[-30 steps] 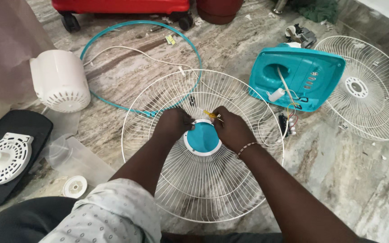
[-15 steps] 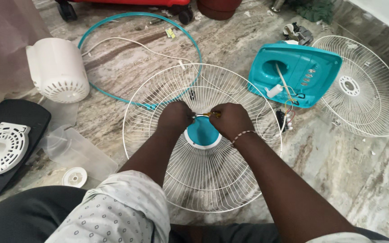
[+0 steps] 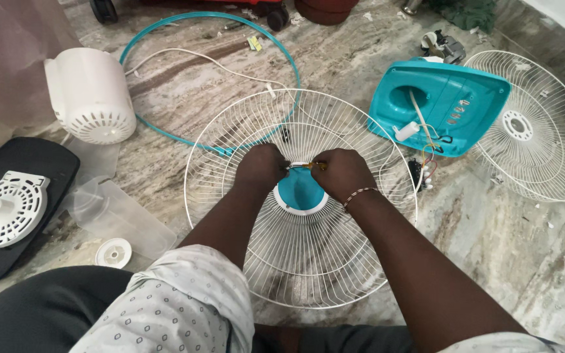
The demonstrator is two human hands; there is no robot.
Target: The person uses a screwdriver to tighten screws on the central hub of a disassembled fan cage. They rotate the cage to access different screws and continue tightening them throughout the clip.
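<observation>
Resting flat on the marble floor (image 3: 505,261), the white wire fan guard (image 3: 302,261) lies directly below the camera, its teal centre cap (image 3: 299,191) facing up. Both hands meet at the upper edge of that cap. Left hand (image 3: 261,168): fingers curled shut over the wires beside the cap; what they pinch is hidden. Right hand (image 3: 341,171): closed round a small tool with a yellowish handle (image 3: 315,166), whose tip points at the cap's rim; a beaded bracelet (image 3: 359,194) sits on the wrist.

Change against the two earlier frames: the hands have drawn closer together over the cap and the view has moved nearer; guard and cap lie as before. Judgement: work at the cap's edge is ongoing, with nothing detached so far.

Outward:
- teal guard ring (image 3: 165,124), partly under the guard's far-left edge
- white motor housing (image 3: 89,95), far left
- teal fan base (image 3: 439,108), upside down with loose wires, far right
- second white guard (image 3: 537,124), beyond the base
- black tray (image 3: 34,163) bearing a white vented cover (image 3: 4,209), near left
- small white disc (image 3: 114,252), beside clear plastic
</observation>
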